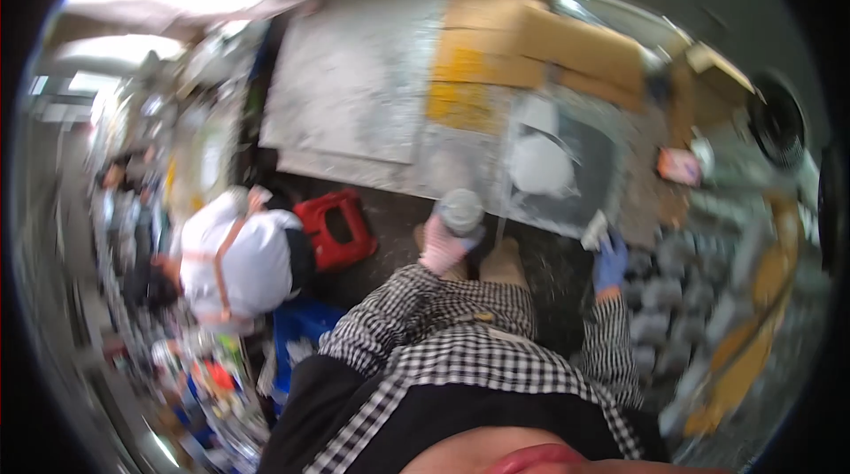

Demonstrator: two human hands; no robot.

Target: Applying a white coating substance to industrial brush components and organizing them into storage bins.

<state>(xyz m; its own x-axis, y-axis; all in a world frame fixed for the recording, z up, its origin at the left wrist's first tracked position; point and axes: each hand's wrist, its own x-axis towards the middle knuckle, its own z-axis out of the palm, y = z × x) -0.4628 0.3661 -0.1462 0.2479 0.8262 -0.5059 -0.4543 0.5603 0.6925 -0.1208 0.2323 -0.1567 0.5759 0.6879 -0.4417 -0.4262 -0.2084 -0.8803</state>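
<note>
My left hand [445, 246], in a pale pinkish glove, is closed around a round grey-white object [461, 209] in front of my lap, at the near edge of the worktable [354, 76]. Its exact kind is blurred. Off to the right, my right hand [611, 265] wears a blue glove and grips a small whitish piece [595, 231] beside the table's near right corner. Whether that piece is cloth or something stiff, I cannot tell. Between and beyond my hands lies a dark grey sheet [591, 175] with a white mound [541, 164] spread on it.
Brown cardboard [575, 49] covers the table's back right. Several grey rounded pieces [664, 297] are heaped at my right. A red plastic stool [336, 231] stands at my left, beside a person in white [235, 257]. A black fan [777, 120] stands far right.
</note>
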